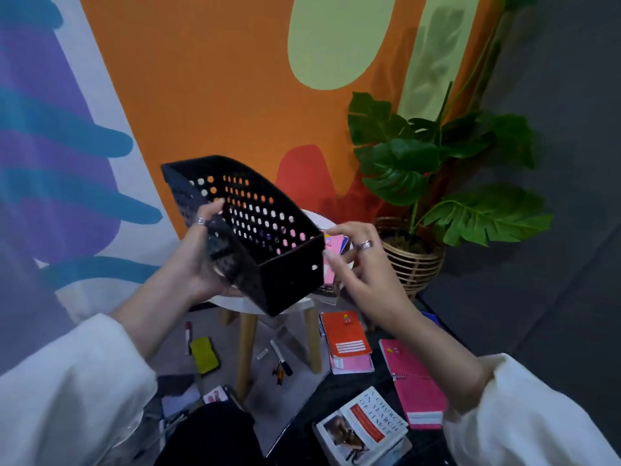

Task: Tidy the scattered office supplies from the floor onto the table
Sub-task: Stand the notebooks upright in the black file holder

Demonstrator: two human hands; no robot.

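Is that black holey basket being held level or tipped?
Tipped. The left hand grips the black basket with one end raised toward the wall and its near corner dipping toward the white table.

Tray (268, 250): covers most of table (235, 302) top; only rim + legs show. Left hand (198, 260): palm behind tray wall, blurred. Pink item (329, 270) on table: mostly behind tray and right hand (363, 267); type n/k. Book (363, 428): near corner cut by bottom edge. Items by dark lap (188, 398): blurred, unidentifiable. Small pens (280, 361): too small for detail. Plant (437, 163): top cut off by frame.
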